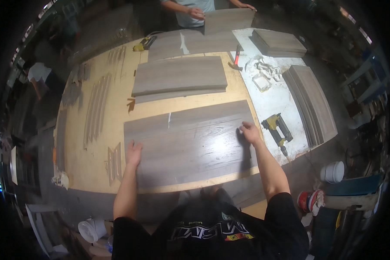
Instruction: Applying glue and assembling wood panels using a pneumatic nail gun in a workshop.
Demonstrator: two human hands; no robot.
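A wide grey-brown wood panel (190, 143) lies in front of me on the worktable, with glare on its surface and a pale streak near its far edge. My left hand (134, 152) is at the panel's left edge, fingers apart and pointing away from me. Over the right edge is my right hand (250, 131), its fingers bent inward close together and a dark shadow beside it on the panel. Whatever those fingertips hold, if anything, is too small to make out. Right of the panel lies a yellow-and-black nail gun (278, 132).
Stacked panels (180, 78) stand beyond mine, with another stack (310, 104) on the right. A red-handled hammer (236, 58) and crumpled white material (264, 71) lie far right. Thin strips (97, 106) lie left. Across the table, a person (195, 11) handles a panel (229, 21).
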